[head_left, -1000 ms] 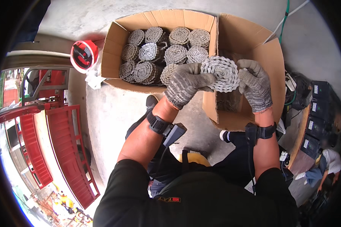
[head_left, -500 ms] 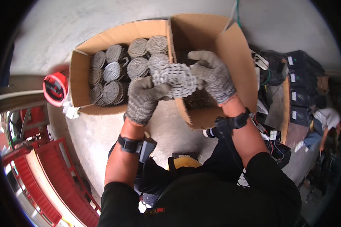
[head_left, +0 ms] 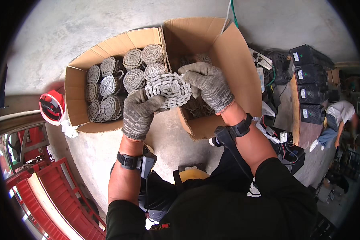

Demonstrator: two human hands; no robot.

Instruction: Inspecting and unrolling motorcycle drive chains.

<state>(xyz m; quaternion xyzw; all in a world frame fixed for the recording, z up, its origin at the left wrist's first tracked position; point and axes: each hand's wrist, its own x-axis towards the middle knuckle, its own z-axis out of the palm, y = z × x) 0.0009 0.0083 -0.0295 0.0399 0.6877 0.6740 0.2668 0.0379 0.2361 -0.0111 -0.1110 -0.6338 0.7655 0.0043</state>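
Holding a coiled chain [head_left: 169, 90] over the near side of two cardboard boxes [head_left: 238, 66], clamped in left hand [head_left: 139, 115]; got right hand [head_left: 207, 85] at its far right edge, can't tell if those fingers are pinching lol

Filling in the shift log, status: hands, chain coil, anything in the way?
Left hand gripping chain coil. Right hand at coil's right edge, hold unclear. Coil face toward camera, open cardboard boxes beyond. Nothing visibly blocking either hand.
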